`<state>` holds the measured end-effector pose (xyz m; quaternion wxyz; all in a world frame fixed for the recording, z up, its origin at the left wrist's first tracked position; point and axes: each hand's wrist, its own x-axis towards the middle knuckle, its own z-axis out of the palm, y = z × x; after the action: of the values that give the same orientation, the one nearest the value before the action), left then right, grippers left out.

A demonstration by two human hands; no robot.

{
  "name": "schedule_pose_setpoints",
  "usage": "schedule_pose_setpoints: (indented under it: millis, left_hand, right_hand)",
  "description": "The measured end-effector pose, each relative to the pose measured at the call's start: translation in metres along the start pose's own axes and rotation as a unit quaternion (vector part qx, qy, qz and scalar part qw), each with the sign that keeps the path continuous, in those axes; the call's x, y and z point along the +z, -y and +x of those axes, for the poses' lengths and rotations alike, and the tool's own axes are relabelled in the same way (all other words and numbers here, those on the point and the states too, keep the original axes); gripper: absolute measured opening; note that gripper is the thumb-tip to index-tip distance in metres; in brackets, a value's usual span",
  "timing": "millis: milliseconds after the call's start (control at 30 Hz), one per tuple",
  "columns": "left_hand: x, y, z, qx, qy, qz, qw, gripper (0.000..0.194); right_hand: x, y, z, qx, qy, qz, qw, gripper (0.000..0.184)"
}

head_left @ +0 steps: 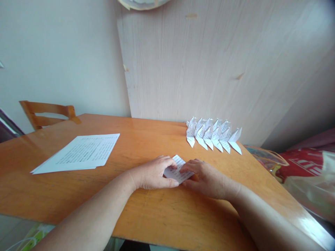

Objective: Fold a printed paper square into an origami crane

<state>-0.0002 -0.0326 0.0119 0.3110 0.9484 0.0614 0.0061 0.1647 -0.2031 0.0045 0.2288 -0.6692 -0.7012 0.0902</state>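
A small folded piece of printed paper [178, 161] lies on the wooden table in front of me, one corner pointing away. My left hand [158, 172] grips its left side, the thumb along the near edge and the fingers curled over the far left. From the other side my right hand [202, 177] holds the right part, thumb at the near corner and fingertips resting on top. Both hands hide parts of the paper's edges. Beyond them, at the back right, several folded paper figures [208, 134] with upright points stand in two rows.
A stack of printed sheets [86, 151] lies on the left of the table [146, 216]. A wooden chair [51, 108] stands behind the far left corner. Past the table's right edge are a red bag [300, 164] and pale plastic [309, 190]. A wall panel [183, 69] rises behind.
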Motion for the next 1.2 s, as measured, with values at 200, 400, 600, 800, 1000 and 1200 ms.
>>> schedule_pose_setpoints:
  millis: [200, 400, 600, 800, 1000, 1200]
  left_hand:
    - [0.000, 0.002, 0.000, 0.000, 0.001, -0.006, 1.000, 0.044]
    - [0.001, 0.003, 0.002, 0.007, 0.000, -0.001, 1.000, 0.053]
    - [0.003, 0.003, 0.002, 0.011, -0.010, 0.009, 1.000, 0.049]
    - [0.005, 0.004, 0.001, 0.006, -0.020, -0.003, 1.000, 0.047]
    - [0.009, 0.007, 0.005, 0.028, -0.051, 0.036, 0.998, 0.013]
    - [0.015, 0.004, 0.011, 0.089, -0.060, 0.040, 0.993, 0.006]
  right_hand:
    - [0.001, -0.001, 0.000, 0.003, 0.002, -0.003, 1.000, 0.021]
    - [0.000, 0.003, 0.001, 0.003, 0.001, 0.008, 1.000, 0.020]
    - [0.003, 0.001, 0.000, 0.015, -0.014, 0.015, 1.000, 0.016]
    - [0.005, 0.000, 0.001, 0.005, -0.017, -0.002, 1.000, 0.014]
    - [0.006, 0.004, 0.001, 0.003, -0.010, -0.074, 0.997, 0.012]
    - [0.012, 0.012, 0.001, 0.020, -0.017, -0.109, 0.994, 0.011]
